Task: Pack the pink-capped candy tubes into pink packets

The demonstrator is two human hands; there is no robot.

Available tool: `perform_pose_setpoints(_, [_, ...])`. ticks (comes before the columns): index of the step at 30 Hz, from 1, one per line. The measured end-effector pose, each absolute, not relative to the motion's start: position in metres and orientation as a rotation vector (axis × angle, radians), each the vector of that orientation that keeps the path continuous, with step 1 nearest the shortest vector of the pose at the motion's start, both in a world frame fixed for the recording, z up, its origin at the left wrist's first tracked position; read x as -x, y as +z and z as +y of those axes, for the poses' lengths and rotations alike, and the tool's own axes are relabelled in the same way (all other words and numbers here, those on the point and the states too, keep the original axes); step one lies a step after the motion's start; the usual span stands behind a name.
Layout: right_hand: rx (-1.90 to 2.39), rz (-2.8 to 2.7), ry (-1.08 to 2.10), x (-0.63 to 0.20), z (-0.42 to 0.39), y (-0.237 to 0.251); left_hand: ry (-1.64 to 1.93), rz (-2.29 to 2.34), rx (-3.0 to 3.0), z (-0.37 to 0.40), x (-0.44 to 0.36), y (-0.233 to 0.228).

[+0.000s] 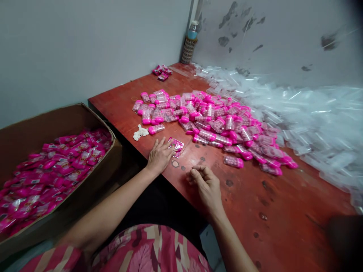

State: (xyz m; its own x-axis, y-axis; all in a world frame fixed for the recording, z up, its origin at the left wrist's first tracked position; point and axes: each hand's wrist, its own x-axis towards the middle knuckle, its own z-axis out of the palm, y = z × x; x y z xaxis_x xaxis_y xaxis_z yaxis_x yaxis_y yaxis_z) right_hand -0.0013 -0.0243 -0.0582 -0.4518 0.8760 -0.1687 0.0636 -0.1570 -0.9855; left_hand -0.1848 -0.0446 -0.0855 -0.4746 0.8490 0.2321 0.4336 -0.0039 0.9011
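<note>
My left hand [160,155] lies flat near the table's front edge, fingers stretched out. Its fingertips rest on the near side of some flat pink printed wrappers [178,145]. To the right of it, my right hand [207,188] hovers by the tabletop, fingers curled and thumb against the index finger; anything in that pinch is too small to make out. Beyond both hands spreads a heap of clear bottles with pink caps [210,113], filled with small pale pink balls. One such bottle [233,161] lies apart, nearest my right hand. A crumpled whitish lump [140,132] sits left of the wrappers.
On the left stands a cardboard box [112,141] full of pink-wrapped bottles [62,166]. Clear empty tubes [306,117] pile up along the right wall. At the far corner of the red table [283,211] are pink packets [162,71] and a bottle in a woven holder [188,49].
</note>
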Motion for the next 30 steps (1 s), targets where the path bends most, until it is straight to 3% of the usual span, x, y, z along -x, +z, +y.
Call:
perform_pose_setpoints(4, [1.067,-1.422,1.585,0.022,-0.008,-0.058,1.539,1.849,-1.337,-0.051,0.172,-0.076])
perform_pose_setpoints(10, [0.922,-1.210,1.730,0.028,0.007,-0.057,1.622,1.627,-1.030,-0.064,0.142,-0.057])
perform_pose_setpoints(16, [0.989,-1.573,1.715,-0.002,0.015,-0.060,1.265,1.241,-0.577,-0.066,0.134,-0.056])
perform_pose_setpoints(18, [1.173,-1.799,1.484,-0.014,0.022,-0.054,1.226,1.255,-0.538,-0.065,0.131,-0.058])
perform_pose_setpoints(23, [2.113,-2.025,0.334,-0.045,0.059,-0.034,1.288,1.307,-0.368,-0.065,0.119,-0.058])
perform_pose_setpoints(26, [2.343,-1.996,0.229,-0.056,0.083,-0.033,1.368,1.258,-0.204,-0.066,0.116,-0.055])
perform_pose_setpoints(30, [2.255,-2.090,0.314,-0.057,0.099,-0.038,1.484,1.138,0.032,-0.064,0.118,-0.050])
